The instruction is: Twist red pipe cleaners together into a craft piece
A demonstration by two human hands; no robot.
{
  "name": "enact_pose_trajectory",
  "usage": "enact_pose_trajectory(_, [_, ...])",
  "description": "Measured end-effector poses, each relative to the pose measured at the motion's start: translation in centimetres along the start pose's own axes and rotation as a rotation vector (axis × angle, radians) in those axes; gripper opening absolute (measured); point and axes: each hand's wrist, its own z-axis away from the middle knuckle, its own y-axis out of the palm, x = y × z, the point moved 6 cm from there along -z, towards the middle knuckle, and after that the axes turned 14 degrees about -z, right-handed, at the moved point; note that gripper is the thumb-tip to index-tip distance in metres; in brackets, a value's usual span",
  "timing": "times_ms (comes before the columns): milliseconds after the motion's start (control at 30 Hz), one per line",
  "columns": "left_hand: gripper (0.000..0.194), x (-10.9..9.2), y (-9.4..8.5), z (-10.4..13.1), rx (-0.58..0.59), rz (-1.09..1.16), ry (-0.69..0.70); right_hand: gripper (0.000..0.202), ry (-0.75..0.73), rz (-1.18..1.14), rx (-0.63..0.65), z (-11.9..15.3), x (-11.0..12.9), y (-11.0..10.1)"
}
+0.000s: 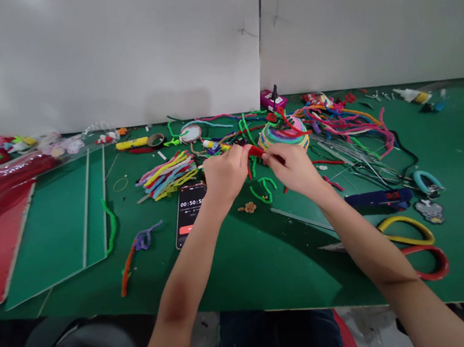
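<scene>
My left hand (228, 171) and my right hand (288, 164) meet over the middle of the table. Stretched between their pinched fingers is a short, thick red pipe cleaner piece (255, 151), its ends hidden by the fingertips. Behind my right hand sits a coil of multicoloured pipe cleaners (302, 125). Green pipe cleaner bits (265, 189) lie just below the hands, beside a small brown flower shape (248, 208). A bundle of cut pipe cleaners (169, 175) is left of my left hand, and a phone with a running timer (185, 211) is partly covered by that forearm.
Large scissors (407, 226) with yellow and red handles lie under my right forearm. Near them are a dark blue glue gun (378, 199) and teal-handled pliers (428, 182). Clear sticks (359, 160) spread at right. A green board (58, 222) lies left; white panels (103, 52) stand behind.
</scene>
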Motion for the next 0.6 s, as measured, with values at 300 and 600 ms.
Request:
enact_pose_trajectory(300, [0.044,1.1,-0.5,-0.3,0.333,0.379,0.116,0.026,-0.031,-0.029,0.191,-0.1,0.3,-0.8])
enact_pose_trajectory(600, [0.019,-0.8,0.5,0.7,0.533,0.280,0.350,0.023,-0.049,0.113,0.301,0.6,0.7,0.7])
